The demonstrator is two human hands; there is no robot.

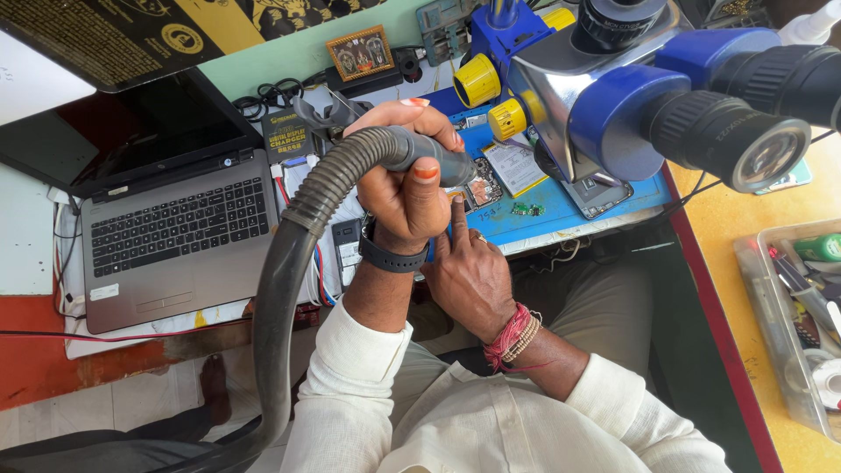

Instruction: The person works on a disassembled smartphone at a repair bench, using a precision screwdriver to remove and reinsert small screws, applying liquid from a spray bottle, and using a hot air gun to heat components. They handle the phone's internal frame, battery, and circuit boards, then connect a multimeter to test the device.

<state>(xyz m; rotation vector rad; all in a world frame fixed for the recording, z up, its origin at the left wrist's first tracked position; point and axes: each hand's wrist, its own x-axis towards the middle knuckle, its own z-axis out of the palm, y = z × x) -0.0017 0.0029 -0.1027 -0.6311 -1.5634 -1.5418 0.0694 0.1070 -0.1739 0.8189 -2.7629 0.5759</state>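
Left hand [407, 180] fingers wrapped tight round hose nozzle [438, 162], right hand [469, 271] forefinger pressed beside circuit board [484, 186] near mat edge [578, 229].

My left hand [407, 180] is wrapped around the grey handle of a hot-air tool [434, 158], its ribbed hose [293, 254] curving down past my sleeve, while my right hand [469, 276] rests below it with the forefinger pointing up at a small circuit board [484, 186] on the blue mat [569, 210]. A blue and silver microscope [631, 96] with yellow knobs hangs over the mat. On the bench, an open laptop [166, 219] sits to the left and a clear tray of tools [802, 315] to the right.
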